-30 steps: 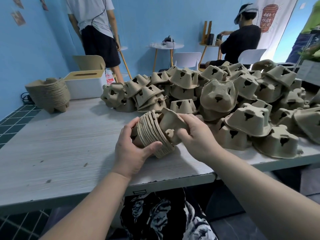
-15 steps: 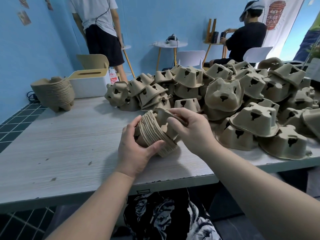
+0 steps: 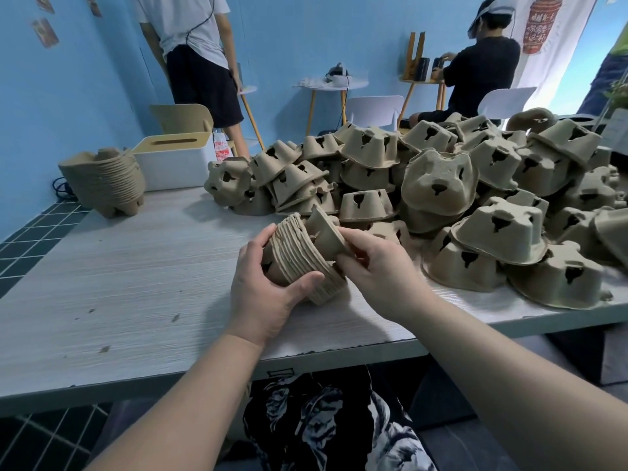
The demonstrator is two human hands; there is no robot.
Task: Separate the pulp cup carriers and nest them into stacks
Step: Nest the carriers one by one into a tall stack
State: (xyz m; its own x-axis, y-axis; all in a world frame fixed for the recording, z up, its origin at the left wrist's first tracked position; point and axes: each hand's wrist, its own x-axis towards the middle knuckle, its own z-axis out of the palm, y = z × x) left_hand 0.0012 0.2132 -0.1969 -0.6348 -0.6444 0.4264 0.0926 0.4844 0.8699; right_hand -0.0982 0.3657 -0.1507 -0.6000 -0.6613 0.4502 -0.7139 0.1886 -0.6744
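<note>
A nested stack of brown pulp cup carriers lies on its side near the table's front edge. My left hand grips it from the left, thumb under and fingers over. My right hand pinches a single carrier tilted against the stack's open right end. A big heap of loose carriers covers the right half of the table. A finished tall stack stands at the far left corner.
The grey wood-grain table runs to a front edge just below my wrists. A white tissue box sits at the back left. Two people, chairs and small tables are behind, against the blue wall.
My right hand has shifted slightly on the single carrier, turning it against the stack's end. My left hand holds the stack in the same place.
</note>
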